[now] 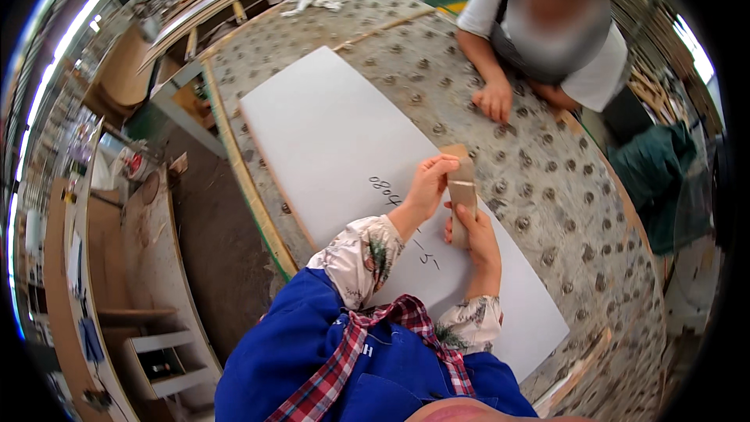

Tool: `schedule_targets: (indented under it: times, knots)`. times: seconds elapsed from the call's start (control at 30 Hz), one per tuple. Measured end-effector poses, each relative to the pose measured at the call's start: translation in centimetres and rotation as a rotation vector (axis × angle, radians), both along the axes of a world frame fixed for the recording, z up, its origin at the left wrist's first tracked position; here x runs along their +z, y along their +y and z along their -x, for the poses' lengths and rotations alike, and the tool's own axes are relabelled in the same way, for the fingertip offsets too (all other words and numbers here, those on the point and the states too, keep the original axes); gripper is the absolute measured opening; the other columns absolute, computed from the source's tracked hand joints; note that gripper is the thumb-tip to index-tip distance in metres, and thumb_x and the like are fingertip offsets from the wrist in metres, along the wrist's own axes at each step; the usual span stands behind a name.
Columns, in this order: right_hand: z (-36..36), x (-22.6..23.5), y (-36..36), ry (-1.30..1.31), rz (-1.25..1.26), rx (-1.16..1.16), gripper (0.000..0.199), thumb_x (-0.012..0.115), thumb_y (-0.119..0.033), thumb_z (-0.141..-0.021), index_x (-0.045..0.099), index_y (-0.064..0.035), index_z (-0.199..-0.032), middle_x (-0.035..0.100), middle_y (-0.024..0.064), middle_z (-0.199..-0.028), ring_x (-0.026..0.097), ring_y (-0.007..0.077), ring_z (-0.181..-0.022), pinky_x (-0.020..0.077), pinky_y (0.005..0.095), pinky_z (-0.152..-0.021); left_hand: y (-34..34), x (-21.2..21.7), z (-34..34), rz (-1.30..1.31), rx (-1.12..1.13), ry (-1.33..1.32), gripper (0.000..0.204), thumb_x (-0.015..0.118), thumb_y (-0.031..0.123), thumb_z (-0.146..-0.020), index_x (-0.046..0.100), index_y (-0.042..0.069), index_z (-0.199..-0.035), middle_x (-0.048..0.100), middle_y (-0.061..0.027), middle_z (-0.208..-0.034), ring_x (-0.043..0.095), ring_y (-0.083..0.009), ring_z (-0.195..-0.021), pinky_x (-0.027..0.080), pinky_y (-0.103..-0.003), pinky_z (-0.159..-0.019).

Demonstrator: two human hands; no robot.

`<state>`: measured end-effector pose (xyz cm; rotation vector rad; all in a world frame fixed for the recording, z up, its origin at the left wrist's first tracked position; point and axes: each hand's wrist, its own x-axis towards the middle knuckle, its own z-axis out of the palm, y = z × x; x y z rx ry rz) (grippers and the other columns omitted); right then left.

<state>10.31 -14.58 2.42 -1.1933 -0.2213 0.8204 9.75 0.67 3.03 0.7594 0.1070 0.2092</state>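
Head view looks down on a large white rectangular panel (336, 148) lying flat on a grey work table studded with rows of small rollers (547, 172). The panel runs from the table's far left part toward its near right edge, and dark handwritten marks sit on it near the hands. Above the panel's near half, both of the person's hands hold a small tan wooden block (461, 187), upright and slightly tilted. The left hand (428, 187) has its fingers curled closed around the block's upper left side, fingertips pressing on its top. The right hand (478, 238) grips the block's lower end from below, thumb lying along its face, fingers wrapped behind. Whether the block touches the panel cannot be told.

Both forearms wear pale floral sleeve covers over a blue jacket with a red plaid collar. At the table's far right edge another person in a white shirt and dark apron leans in, one hand (494, 100) resting on the rollers, well apart from the block. A white cloth (316, 0) lies at the table's far edge.
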Motion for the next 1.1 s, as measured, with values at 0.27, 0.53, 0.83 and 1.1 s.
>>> schedule_targets:
  times: [0.27, 0.53, 0.83, 1.1]
  knots:
    - [0.5, 0.3, 0.3, -0.03, 0.011, 0.011, 0.037, 0.052, -0.028, -0.089, 0.052, 0.0043, -0.108, 0.054, 0.0045, -0.066, 0.052, 0.0133, -0.053, 0.0437, 0.0256, -0.05, -0.3, -0.4, -0.2, -0.089, 0.038, 0.007, 0.016, 0.056, 0.017, -0.087, 0.059, 0.004, -0.096, 0.061, -0.0003, -0.087, 0.055, -0.0074, -0.079, 0.044, -0.024, -0.075]
    - [0.6, 0.3, 1.0, -0.051, 0.055, 0.007, 0.037, 0.052, -0.028, -0.089, 0.051, 0.0039, -0.107, 0.053, 0.0051, -0.065, 0.051, 0.0131, -0.052, 0.043, 0.0254, -0.049, 0.6, 0.0, 0.1, -0.239, 0.075, -0.074, 0.012, 0.055, 0.02, -0.086, 0.059, 0.008, -0.083, 0.058, 0.0041, -0.08, 0.051, -0.0049, -0.076, 0.04, -0.023, -0.074]
    - [-0.1, -1.5, 0.4, -0.071, 0.058, 0.026, 0.039, 0.057, -0.033, -0.087, 0.054, 0.0028, -0.103, 0.056, 0.0036, -0.066, 0.053, 0.0116, -0.053, 0.0425, 0.0239, -0.049, 0.3, -0.3, 0.0, -0.253, 0.174, 0.015, 0.015, 0.06, 0.018, -0.083, 0.064, 0.004, -0.086, 0.063, -0.001, -0.08, 0.055, -0.0073, -0.074, 0.043, -0.023, -0.07]
    - [0.3, -0.1, 0.0, -0.017, 0.079, 0.023, 0.034, 0.056, -0.03, -0.087, 0.056, 0.0005, -0.102, 0.056, 0.0022, -0.067, 0.053, 0.0103, -0.053, 0.0438, 0.0238, -0.05, 0.2, -0.1, 0.1, -0.223, 0.144, 0.025, 0.034, 0.043, 0.032, -0.09, 0.06, 0.002, -0.091, 0.065, -0.0093, -0.084, 0.06, -0.0158, -0.076, 0.046, -0.029, -0.072]
